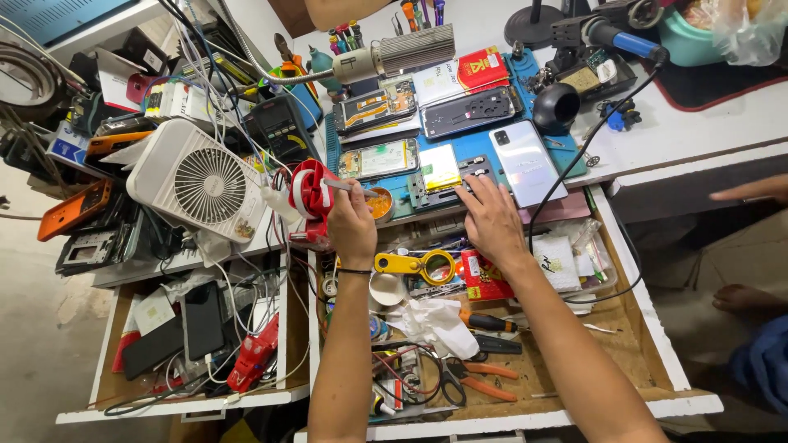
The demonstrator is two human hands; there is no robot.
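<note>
My left hand (351, 220) is closed around a thin grey tool (343, 186), its tip near a small round orange tin (380, 203) at the edge of the blue work mat (476, 146). My right hand (490, 218) lies flat with spread fingers on a dark phone frame (443, 190) at the mat's front edge. Beside it on the mat lie a yellow-green battery (439, 166), a pale phone back cover (525, 162) and several opened phones (379, 157).
A white fan (201, 180) and a red tape holder (310, 190) stand to the left. An open drawer (632, 328) below holds pliers, a screwdriver, a yellow magnifier (420, 264) and tissue. A hot-air nozzle (402, 53) hangs over the mat. Another person's hand (751, 190) and foot are at the right.
</note>
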